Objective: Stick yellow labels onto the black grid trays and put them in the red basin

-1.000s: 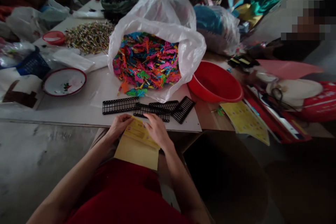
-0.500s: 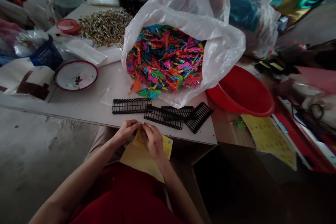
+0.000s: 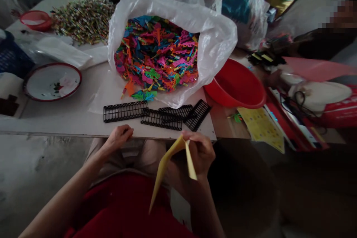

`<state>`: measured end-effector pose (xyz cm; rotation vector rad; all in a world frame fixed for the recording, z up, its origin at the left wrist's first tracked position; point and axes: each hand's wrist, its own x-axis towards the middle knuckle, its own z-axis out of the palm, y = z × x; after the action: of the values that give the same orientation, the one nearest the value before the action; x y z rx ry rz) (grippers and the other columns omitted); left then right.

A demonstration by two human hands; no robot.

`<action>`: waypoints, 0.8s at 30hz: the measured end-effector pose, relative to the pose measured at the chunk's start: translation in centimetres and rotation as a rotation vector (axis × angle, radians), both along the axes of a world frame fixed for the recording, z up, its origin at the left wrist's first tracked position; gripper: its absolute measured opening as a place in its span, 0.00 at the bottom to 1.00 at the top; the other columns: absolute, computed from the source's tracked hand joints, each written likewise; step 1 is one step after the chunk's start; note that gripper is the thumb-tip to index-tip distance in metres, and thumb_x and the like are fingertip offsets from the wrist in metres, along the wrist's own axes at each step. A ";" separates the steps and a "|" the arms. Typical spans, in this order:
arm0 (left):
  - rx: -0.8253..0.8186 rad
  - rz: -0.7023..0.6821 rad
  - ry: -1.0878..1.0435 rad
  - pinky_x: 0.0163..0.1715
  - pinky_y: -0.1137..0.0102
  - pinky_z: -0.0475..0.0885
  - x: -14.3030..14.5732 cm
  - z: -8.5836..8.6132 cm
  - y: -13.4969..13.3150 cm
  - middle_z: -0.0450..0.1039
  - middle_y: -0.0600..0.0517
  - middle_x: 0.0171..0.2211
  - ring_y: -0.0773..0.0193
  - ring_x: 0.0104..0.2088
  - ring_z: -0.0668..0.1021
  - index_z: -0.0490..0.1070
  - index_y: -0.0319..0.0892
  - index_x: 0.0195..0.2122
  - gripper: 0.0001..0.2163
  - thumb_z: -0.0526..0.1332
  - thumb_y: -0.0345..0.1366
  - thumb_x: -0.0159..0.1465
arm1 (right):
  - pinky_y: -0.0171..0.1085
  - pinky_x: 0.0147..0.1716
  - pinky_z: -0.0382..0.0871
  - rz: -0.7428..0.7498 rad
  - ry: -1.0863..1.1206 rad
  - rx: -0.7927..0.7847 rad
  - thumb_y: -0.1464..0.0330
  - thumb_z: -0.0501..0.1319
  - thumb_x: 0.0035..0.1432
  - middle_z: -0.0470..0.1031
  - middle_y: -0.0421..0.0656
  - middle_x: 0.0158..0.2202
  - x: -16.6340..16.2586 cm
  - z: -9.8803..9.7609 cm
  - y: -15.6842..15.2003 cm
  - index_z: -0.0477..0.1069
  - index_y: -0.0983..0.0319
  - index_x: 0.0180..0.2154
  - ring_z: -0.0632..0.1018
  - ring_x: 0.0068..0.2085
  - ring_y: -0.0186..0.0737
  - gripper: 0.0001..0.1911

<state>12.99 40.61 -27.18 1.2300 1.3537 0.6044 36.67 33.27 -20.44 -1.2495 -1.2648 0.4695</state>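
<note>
**Folded yellow sheet in the right hand, left hand off to the side**

So the right hand (image 3: pixel 201 152) has a folded yellow sheet (image 3: pixel 164 161) pinched at the top, right by the fold. It's hanging over the lap just off the front edge of the bench (image 3: pixel 69 119), one long panel angled down to the left and a shorter flap under the fingers. The left hand (image 3: pixel 119 136) is well apart from it, at the bench edge with fingers curled in; can't tell if there's anything small in there.

Just past the hands you've got some black plastic grids (image 3: pixel 125 111), a few of them overlapping. Behind those is a big white plastic bag (image 3: pixel 216 41), mouth open, stuffed with bright plastic pieces (image 3: pixel 158 61). Red basin (image 3: pixel 238 85) to the right of the bag, shallow white dish (image 3: pixel 41 81) over on the left.
</note>
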 end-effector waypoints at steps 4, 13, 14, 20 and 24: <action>0.043 -0.118 -0.244 0.35 0.69 0.69 1.6 3.8 0.1 0.75 0.48 0.30 0.61 0.33 0.74 0.75 0.40 0.29 0.19 0.57 0.52 0.59 | 0.39 0.39 0.73 0.290 -0.260 -0.105 0.69 0.56 0.63 0.77 0.41 0.34 -1.4 -1.1 1.3 0.70 0.57 0.35 0.77 0.38 0.38 0.05; -0.126 -0.207 -0.208 0.23 0.73 0.62 1.2 2.3 -0.5 0.65 0.55 0.19 0.68 0.21 0.67 0.68 0.40 0.23 0.14 0.58 0.47 0.56 | 0.43 0.44 0.72 0.516 -0.445 0.069 0.74 0.54 0.63 0.79 0.42 0.37 -5.2 -4.2 2.8 0.71 0.58 0.37 0.77 0.42 0.39 0.09; -0.051 -0.261 -0.071 0.23 0.73 0.62 0.9 1.9 -0.3 0.66 0.54 0.19 0.68 0.21 0.68 0.68 0.41 0.23 0.14 0.56 0.46 0.58 | 0.43 0.45 0.72 0.515 -0.386 0.084 0.75 0.55 0.63 0.79 0.42 0.37 -4.8 -3.9 2.6 0.71 0.58 0.37 0.78 0.41 0.39 0.09; 0.209 -0.341 0.518 0.29 0.68 0.65 -1.4 0.8 0.6 0.69 0.50 0.21 0.60 0.26 0.73 0.69 0.41 0.21 0.10 0.57 0.34 0.59 | 0.47 0.40 0.74 0.047 0.197 0.149 0.66 0.63 0.55 0.74 0.38 0.29 0.1 -0.1 4.7 0.66 0.58 0.30 0.78 0.34 0.41 0.07; 0.297 -0.300 0.666 0.41 0.59 0.69 -1.5 1.1 -0.7 0.74 0.42 0.36 0.50 0.40 0.76 0.73 0.39 0.34 0.06 0.56 0.31 0.61 | 0.38 0.33 0.71 0.189 0.154 -0.045 0.65 0.65 0.51 0.75 0.38 0.30 0.1 0.1 10.2 0.69 0.59 0.33 0.76 0.31 0.37 0.09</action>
<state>11.50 39.89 -26.08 1.9481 1.6023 0.1799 36.77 43.49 -20.30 -1.1134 -1.2511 0.7207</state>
